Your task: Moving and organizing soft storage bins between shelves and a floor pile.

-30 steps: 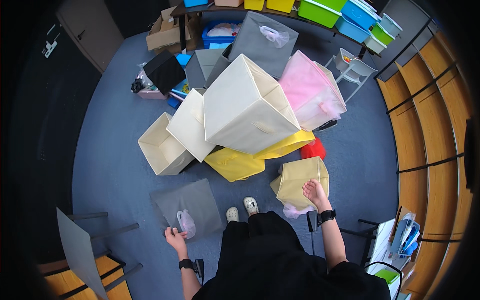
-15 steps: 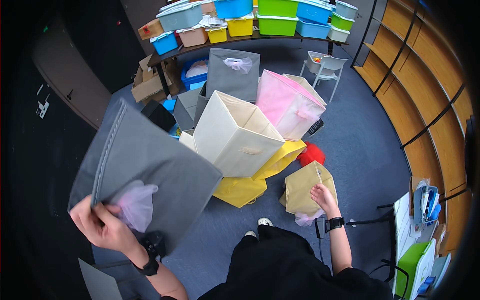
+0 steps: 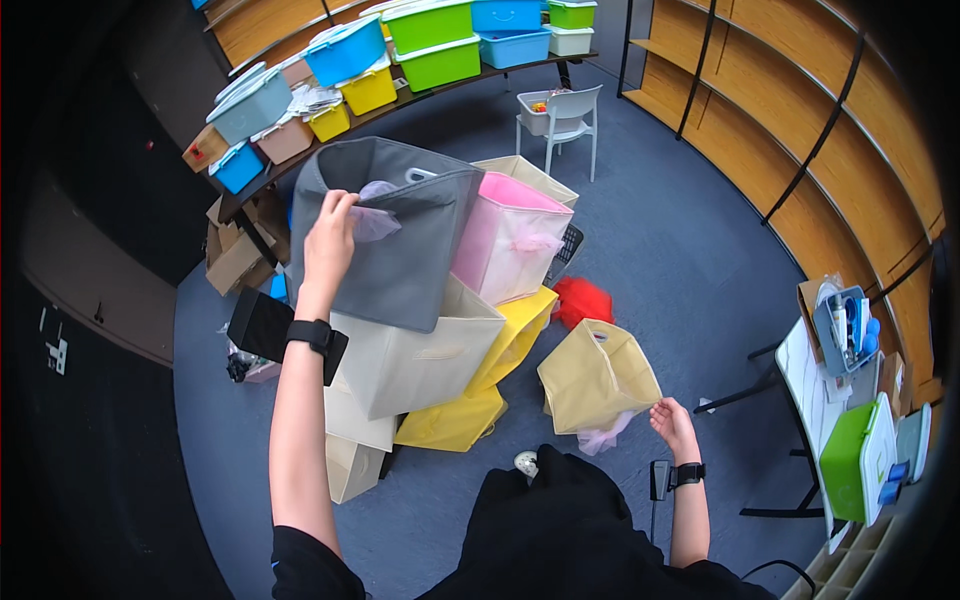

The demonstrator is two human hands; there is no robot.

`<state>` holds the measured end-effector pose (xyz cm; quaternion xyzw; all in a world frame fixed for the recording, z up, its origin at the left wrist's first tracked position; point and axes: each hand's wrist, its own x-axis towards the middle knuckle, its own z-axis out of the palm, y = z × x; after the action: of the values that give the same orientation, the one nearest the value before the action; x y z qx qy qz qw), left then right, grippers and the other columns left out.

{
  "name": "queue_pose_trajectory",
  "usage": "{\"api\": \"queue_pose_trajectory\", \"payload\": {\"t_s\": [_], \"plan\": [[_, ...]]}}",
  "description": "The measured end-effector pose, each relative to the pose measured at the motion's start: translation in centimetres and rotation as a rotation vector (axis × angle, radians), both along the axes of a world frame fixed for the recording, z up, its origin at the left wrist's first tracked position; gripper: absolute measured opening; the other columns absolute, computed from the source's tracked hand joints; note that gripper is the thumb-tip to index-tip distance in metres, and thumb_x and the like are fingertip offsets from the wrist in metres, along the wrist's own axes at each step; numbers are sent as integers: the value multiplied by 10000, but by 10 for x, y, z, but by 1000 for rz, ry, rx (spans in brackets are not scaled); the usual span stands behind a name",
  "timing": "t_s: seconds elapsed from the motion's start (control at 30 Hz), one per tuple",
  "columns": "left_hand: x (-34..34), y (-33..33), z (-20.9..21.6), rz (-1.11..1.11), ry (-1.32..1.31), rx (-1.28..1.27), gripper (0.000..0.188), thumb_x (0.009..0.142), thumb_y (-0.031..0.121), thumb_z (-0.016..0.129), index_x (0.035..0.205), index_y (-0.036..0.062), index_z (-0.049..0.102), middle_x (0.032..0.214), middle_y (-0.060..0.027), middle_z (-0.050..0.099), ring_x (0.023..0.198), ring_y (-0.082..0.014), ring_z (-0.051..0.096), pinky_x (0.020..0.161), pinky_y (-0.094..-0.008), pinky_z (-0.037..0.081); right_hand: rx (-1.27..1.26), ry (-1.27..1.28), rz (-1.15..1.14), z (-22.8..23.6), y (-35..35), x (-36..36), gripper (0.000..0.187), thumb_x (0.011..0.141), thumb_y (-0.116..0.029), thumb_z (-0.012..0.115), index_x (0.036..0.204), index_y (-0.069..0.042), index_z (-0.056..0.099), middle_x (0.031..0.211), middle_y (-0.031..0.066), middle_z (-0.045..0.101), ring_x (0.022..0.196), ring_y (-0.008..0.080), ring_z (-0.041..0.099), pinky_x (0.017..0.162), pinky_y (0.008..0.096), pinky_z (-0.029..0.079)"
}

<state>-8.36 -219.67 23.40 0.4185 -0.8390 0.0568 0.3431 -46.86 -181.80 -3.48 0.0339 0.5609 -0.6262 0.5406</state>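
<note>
My left hand [image 3: 328,245] reaches far out, closed on the near rim of a dark grey fabric storage bin [image 3: 410,265]. Lilac tulle [image 3: 377,224] hangs beside its fingers. That bin stands tilted on top of a pile, over a cream fabric bin [image 3: 415,375]; how far it rests there is hard to see. To the right of it leans a pink-and-white bin [image 3: 510,240]. My right hand [image 3: 675,425] pinches the corner of a small beige fabric bin [image 3: 595,380], which has tulle [image 3: 605,432] under it.
Yellow bins [image 3: 455,420] and red cloth [image 3: 582,300] lie low in the pile. A long table [image 3: 420,92] at the back carries several lidded plastic tubs. A white chair [image 3: 570,120] stands behind, wooden shelves [image 3: 800,110] line the right, and a side table [image 3: 800,400] holds containers.
My left hand has carried the grey bin from near left up onto the pile. The view has turned right. My right hand now touches the beige bin's near corner.
</note>
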Motion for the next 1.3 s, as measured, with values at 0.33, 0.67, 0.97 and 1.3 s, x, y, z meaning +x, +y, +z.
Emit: {"api": "queue_pose_trajectory", "payload": {"t_s": [0.33,0.67,0.97,1.3], "plan": [[-52,-55,-20,-101,-36,197,964,604,-14,625,1327,263,50,1375,-154,-24,952,-392,481,734,-389,463,50,45,-185,1,40,40,131,797,-150,452,724,-57,509,683,44,553,635,138,554,561,243,451],[7,69,-120,-361,83,23,263,654,-88,471,865,38,565,1086,-102,523,1095,-325,391,922,-409,280,130,5,-378,7,78,168,125,795,-154,466,771,-42,515,739,57,561,678,147,565,579,251,463],[59,226,-283,-1031,-375,1097,145,708,7,502,819,17,594,899,-152,572,923,-303,513,829,-362,388,343,111,-671,25,202,272,146,796,-171,471,825,-36,515,787,59,569,721,142,578,613,248,462],[-19,170,-309,-1125,-886,778,188,760,123,515,881,8,603,821,-156,613,773,-254,606,686,-321,469,443,72,-997,0,337,384,232,780,-229,498,891,-26,498,813,55,574,733,135,586,586,237,445]]}}
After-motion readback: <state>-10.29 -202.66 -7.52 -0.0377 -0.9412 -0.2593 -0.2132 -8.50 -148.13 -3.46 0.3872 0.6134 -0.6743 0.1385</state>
